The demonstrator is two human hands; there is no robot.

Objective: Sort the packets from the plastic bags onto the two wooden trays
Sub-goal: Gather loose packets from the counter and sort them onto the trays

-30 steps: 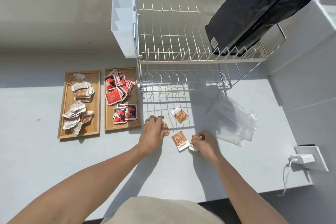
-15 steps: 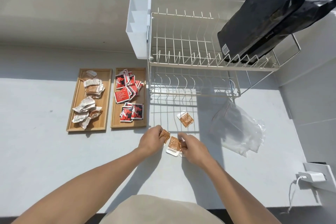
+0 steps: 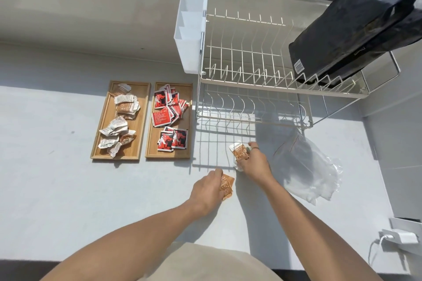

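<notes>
on the counter [image 3: 68, 189] in front of the dish rack [image 3: 251, 89], your left hand [image 3: 206, 191] is curled closed around a brown packet [image 3: 226, 186], and your right hand [image 3: 252, 162] is closed on more brown packets [image 3: 238, 151]. how many the right hand holds, can't tell, fingers cover them. the left tray [image 3: 142, 121] has brown and white packets, the right tray [image 3: 189, 121] red ones, both well apart from your hands. risk: loose grip on a bunch, one slips on the way over. risk: brown dropped into the red tray by mistake. the clear plastic bag [image 3: 306, 171] looks empty but folds hide its inside. print on the packets is too small to read.
</notes>
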